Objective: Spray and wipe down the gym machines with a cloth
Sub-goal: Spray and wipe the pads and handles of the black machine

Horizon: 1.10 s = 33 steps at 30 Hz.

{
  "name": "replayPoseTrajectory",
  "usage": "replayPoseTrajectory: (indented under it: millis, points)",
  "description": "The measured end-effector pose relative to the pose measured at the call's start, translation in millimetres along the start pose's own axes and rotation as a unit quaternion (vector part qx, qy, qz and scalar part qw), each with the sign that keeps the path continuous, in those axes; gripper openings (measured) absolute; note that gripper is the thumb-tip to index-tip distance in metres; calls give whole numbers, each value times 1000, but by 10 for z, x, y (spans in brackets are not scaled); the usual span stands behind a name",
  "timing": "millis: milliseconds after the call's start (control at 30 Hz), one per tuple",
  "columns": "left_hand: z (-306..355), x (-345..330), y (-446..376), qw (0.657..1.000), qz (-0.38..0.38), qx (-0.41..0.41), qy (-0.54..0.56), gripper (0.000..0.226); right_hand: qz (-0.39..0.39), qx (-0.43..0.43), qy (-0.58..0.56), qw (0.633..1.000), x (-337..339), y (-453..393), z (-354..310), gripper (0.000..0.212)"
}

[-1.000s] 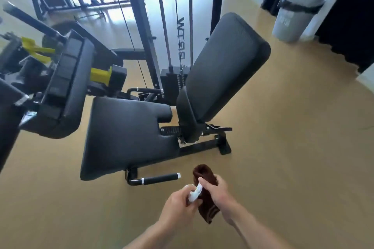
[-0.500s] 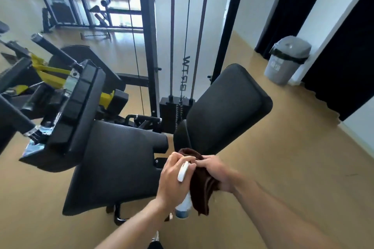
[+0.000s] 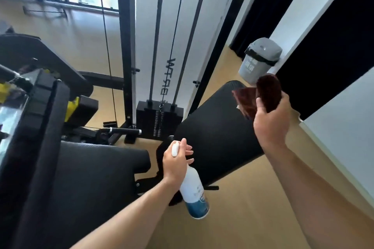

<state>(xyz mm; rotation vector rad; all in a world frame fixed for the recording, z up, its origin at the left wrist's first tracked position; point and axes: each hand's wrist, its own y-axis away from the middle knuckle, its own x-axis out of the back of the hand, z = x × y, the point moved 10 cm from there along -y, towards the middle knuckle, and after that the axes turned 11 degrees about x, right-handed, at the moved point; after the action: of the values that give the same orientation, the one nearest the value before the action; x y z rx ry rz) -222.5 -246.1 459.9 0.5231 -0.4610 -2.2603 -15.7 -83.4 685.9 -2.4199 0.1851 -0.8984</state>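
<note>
My left hand [image 3: 176, 162] grips the neck of a white spray bottle [image 3: 194, 194] with a blue base, its head pointing toward the black padded backrest [image 3: 218, 133]. My right hand [image 3: 272, 121] holds a dark brown cloth [image 3: 267, 92] raised above the backrest's upper right end. The black seat pad [image 3: 97, 176] lies to the left of the bottle. The cloth does not touch the backrest.
A weight stack [image 3: 159, 121] with guide rods and a black frame post [image 3: 126, 46] stands behind the seat. Black and yellow machine parts [image 3: 40, 103] crowd the left. A grey bin [image 3: 259, 59] stands by the white wall at the right. Tan floor [image 3: 253, 208] surrounds the machine.
My hands have come apart: the right hand rose up and right with the cloth, while the left kept the bottle low. The view moved closer to the backrest and tilted up.
</note>
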Motion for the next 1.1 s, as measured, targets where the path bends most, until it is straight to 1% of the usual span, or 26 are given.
replayPoseTrajectory:
  millis: [67, 100, 167, 200, 233, 267, 300, 367, 400, 433, 500, 533, 567, 600, 633, 700, 733, 767, 833, 900, 933, 967, 1000, 1067, 1100]
  points:
    - [135, -122, -63, 998, -2, 32, 47, 36, -27, 26, 37, 999, -52, -19, 18, 39]
    - [209, -178, -86, 997, -5, 45, 68, 39, -57, 17, 40, 997, -167, 56, 102, 35]
    - [365, -205, -141, 992, -4, 58, 111, 40, -133, -45, 5, 990, -499, 352, 414, 26]
    - [443, -170, -170, 989, 1, 57, 137, 40, -167, -95, -33, 981, -697, 557, 625, 22]
    - [518, -113, -199, 985, 7, 54, 161, 39, -193, -164, -85, 964, -889, 782, 804, 18]
    - [572, -53, -222, 982, 14, 55, 178, 39, -204, -248, -145, 936, -1066, 1047, 987, 15]
    - [621, 25, -258, 980, 25, 56, 189, 39, -202, -333, -206, 898, -1258, 1300, 1134, 13]
    - [657, 144, -310, 977, 40, 68, 199, 39, -185, -487, -294, 802, -1522, 1769, 1228, 11]
    - [656, 193, -336, 977, 49, 70, 195, 39, -186, -545, -314, 755, -1630, 1975, 1229, 17]
    - [651, 240, -347, 979, 58, 66, 186, 38, -193, -587, -324, 716, -1728, 2160, 1233, 26]
    - [625, 262, -343, 985, 42, 52, 161, 34, -214, -628, -352, 661, -1892, 2392, 1216, 41]
    - [617, 259, -345, 991, 25, 37, 123, 33, -222, -636, -362, 644, -1945, 2465, 1222, 45]
    - [601, 250, -349, 997, 10, 20, 70, 34, -234, -631, -371, 640, -1979, 2503, 1202, 47]
    - [569, 245, -356, 1000, 0, 9, 25, 37, -244, -616, -371, 650, -2009, 2507, 1206, 44]
    - [523, 257, -370, 1000, -1, 10, -2, 38, -254, -593, -370, 669, -2019, 2478, 1192, 38]
    - [389, 310, -391, 999, 16, 44, -3, 34, -263, -538, -350, 720, -1982, 2372, 1150, 20]
    - [326, 319, -385, 998, 25, 64, 2, 31, -258, -501, -339, 753, -1943, 2260, 1128, 17]
    - [287, 304, -364, 997, 29, 78, -6, 29, -250, -457, -316, 793, -1890, 2104, 1117, 17]
    - [244, 186, -327, 994, 16, 77, -73, 25, -216, -356, -261, 871, -1677, 1626, 1020, 20]
    - [175, -48, -273, 983, -30, 75, -165, 21, -162, -257, -211, 929, -1285, 1028, 812, 26]
    - [126, -155, -251, 973, -50, 72, -212, 20, -128, -208, -172, 954, -1026, 725, 686, 37]
    - [87, -243, -235, 964, -62, 69, -250, 18, -89, -154, -132, 975, -745, 427, 549, 46]
    - [58, -312, -226, 956, -68, 65, -277, 17, -47, -93, -91, 990, -452, 155, 395, 47]
    - [12, -420, -214, 948, -73, 56, -305, 16, 19, 17, -9, 1000, 9, -215, 150, 42]
    - [-14, -459, -213, 946, -73, 53, -310, 16, 28, 65, 40, 997, 131, -341, 102, 42]
